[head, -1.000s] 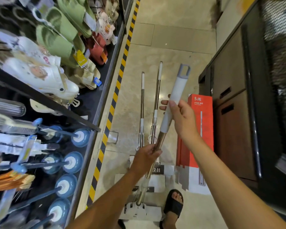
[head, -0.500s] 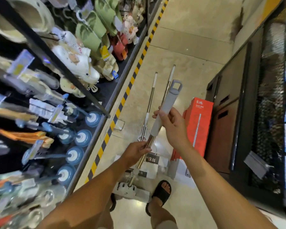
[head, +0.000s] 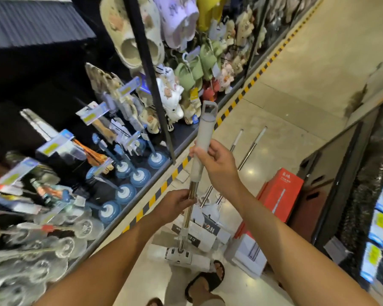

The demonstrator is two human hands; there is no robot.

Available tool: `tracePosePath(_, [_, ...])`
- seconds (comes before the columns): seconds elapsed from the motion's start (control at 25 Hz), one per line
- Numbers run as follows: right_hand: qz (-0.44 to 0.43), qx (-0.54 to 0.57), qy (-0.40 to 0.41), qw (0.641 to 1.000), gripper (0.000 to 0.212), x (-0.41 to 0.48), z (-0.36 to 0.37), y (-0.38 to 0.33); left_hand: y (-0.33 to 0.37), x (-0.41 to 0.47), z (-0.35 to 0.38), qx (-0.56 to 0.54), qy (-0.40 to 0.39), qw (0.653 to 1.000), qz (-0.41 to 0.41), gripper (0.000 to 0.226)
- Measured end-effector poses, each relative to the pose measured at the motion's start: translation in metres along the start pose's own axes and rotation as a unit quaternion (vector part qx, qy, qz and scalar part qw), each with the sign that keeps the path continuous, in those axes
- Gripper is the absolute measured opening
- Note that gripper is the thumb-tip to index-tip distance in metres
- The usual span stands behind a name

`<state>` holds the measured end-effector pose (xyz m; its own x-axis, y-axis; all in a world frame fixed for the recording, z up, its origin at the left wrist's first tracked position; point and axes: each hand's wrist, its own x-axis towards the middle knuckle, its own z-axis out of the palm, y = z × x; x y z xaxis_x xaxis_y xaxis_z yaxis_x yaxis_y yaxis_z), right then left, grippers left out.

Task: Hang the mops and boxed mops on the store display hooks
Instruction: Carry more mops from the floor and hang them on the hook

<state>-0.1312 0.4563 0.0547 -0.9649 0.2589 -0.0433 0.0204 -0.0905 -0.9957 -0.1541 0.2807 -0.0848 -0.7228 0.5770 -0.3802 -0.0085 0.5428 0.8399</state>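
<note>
The left grip (head: 175, 203), a bare hand, has its fingers curled round the metal pole of the mop (head: 205, 133). The right grip (head: 217, 166) is closed higher up, round the pale sleeve just under the grey hanging loop. The mop is held nearly upright over the aisle, its top tilted slightly to the right, with the loop close to the front edge of the display rack (head: 150, 85) and its flat head (head: 179, 253) low above the floor (head: 296, 62). A yellow-and-black striped tape (head: 230, 107) marks the foot of the rack along the left of the aisle. On the right a dark cabinet (head: 318, 180) and shelving close the aisle in, leaving a tiled lane between that runs open toward the top of the view. In this lane two more mops (head: 252, 149) lie side by side, their poles pointing away. A red box (head: 281, 195) stands just beside them, against the cabinet. A sandalled foot (head: 206, 281) stands right below the mop head. Blue toilet brushes (head: 124, 193) jut from the rack's hooks, with slippers (head: 186, 71) hanging above them. The box bears pale characters near its top and a mop drawing, and the cards on the mops carry dark printed strips. None of this writing can be read. The rack's price tags (head: 53, 146) and the shelf tags (head: 380, 221) on the right show only yellow blurs.
</note>
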Motion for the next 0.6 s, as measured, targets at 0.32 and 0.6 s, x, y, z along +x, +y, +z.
tracePosePath(0.32, [-0.118, -0.056, -0.059, 0.990, 0.013, -0.074, 0.102, -0.092, 0.023, -0.128, -0.064, 0.007, 0.084, 0.995, 0.054, 0.019])
tracePosePath(0.6, [-0.231, -0.054, -0.102, 0.966, 0.020, -0.140, 0.189, -0.191, 0.084, -0.243, -0.146, 0.003, 0.158, 0.978, 0.138, 0.021])
